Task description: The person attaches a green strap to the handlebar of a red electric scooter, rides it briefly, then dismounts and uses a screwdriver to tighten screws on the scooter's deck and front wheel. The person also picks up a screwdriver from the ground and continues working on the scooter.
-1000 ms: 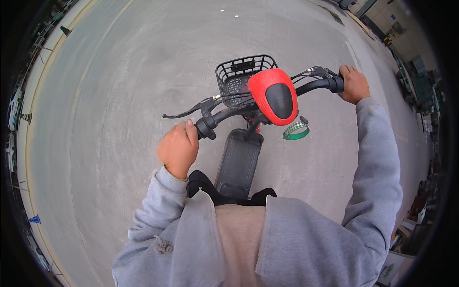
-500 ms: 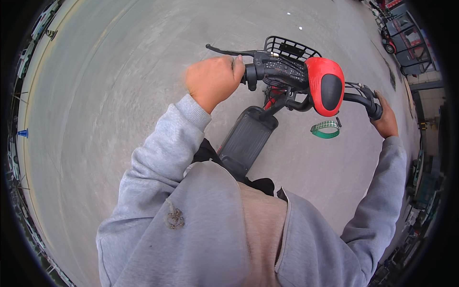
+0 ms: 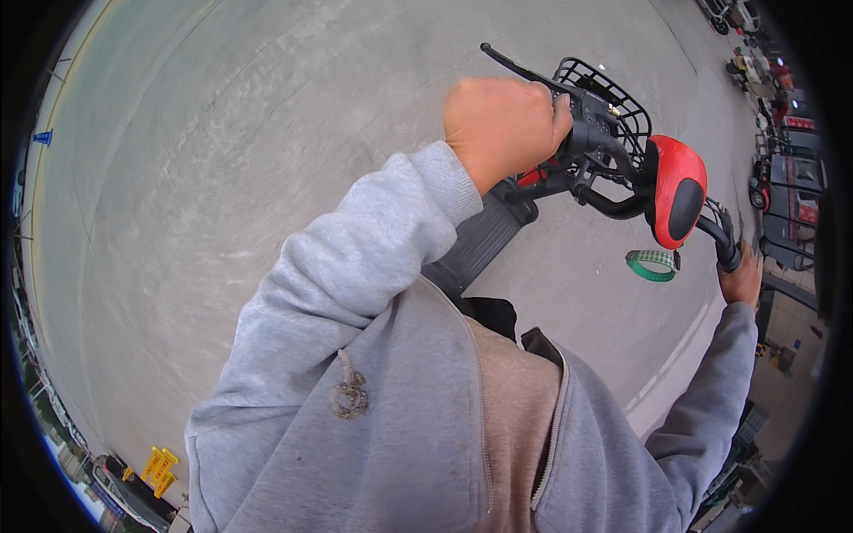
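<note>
Inspected through the head view: I find the left hand (image 3: 506,126) clamped round the left end of a black tubular metal handlebar (image 3: 613,207), and the right hand (image 3: 741,277) wrapped round its right end, the fingers partly hidden. The bar lies at a slant right of centre, left end far, right end near. I judge the left arm reaches across the body to match that slant; a hold at both ends should give even leverage.

A slim black brake lever (image 3: 515,65) projects far and left of the left fist, presumably sited for the fingers to reach; I see none on it. A black openwork basket (image 3: 636,114) sits on the far side, apparently clear of the grips. A glossy red cover with a black oval panel (image 3: 670,189) sits between the hands. Near it hangs a looped green-and-white patterned strap (image 3: 650,267), its fastening unclear.
</note>
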`<state>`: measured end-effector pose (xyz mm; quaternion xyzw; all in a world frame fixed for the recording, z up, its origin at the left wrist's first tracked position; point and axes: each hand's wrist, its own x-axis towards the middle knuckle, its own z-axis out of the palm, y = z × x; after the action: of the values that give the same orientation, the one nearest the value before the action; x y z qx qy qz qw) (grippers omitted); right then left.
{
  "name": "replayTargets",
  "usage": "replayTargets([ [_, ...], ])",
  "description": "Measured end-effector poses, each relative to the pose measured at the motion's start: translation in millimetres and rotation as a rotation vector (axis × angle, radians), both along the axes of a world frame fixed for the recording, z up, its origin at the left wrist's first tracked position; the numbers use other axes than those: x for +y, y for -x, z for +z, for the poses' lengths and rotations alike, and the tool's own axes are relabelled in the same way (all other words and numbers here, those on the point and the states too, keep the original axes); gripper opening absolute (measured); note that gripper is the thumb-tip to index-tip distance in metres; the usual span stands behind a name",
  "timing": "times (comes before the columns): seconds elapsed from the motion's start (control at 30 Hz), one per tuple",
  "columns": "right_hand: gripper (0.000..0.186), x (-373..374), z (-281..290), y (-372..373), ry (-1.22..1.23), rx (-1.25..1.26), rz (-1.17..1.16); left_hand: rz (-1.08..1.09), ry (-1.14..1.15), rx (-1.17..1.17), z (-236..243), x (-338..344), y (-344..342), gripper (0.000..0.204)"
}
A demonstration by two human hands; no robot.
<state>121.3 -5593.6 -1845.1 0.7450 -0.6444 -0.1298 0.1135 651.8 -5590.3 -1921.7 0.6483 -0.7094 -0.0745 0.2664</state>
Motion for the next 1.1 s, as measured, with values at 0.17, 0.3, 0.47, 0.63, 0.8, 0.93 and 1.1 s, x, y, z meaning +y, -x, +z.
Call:
replayTargets([
  [0.17, 0.038, -22.9, 28.9, 19.1, -0.026, 0.001, -0.062, 0.018, -0.041, 0.018, 28.2, -15.9, 22.2, 0.044],
  [0.3, 0.038, -102.5, 102.3, 85.5, 0.008, -0.03, -0.102, 0.023, 0.033, -0.034, 110.7, -105.6, 93.3, 0.044],
  [0.47, 0.064, -206.7, 232.8, 222.8, 0.167, -0.178, 0.117, 0.039, -0.099, -0.133, 253.7, -209.3, 250.7, 0.041],
  [0.63, 0.031, -216.1, 351.8, 439.2, 0.091, -0.12, -0.189, 0.062, -0.057, -0.169, 388.6, -220.5, 461.2, 0.04],
  [0.8, 0.02, -162.3, 399.8, 608.4, 0.419, -0.087, -0.006, 0.079, -0.092, -0.168, 440.5, -166.1, 642.8, 0.04],
  [0.93, 0.02, -243.4, 336.3, 560.7, 0.378, -0.133, 0.046, 0.119, -0.172, -0.131, 390.9, -223.2, 590.8, 0.041],
  [1.1, 0.02, -459.3, 167.7, 382.1, 0.31, -0.198, 0.118, 0.192, -0.256, -0.155, 226.7, -400.9, 419.6, 0.041],
])
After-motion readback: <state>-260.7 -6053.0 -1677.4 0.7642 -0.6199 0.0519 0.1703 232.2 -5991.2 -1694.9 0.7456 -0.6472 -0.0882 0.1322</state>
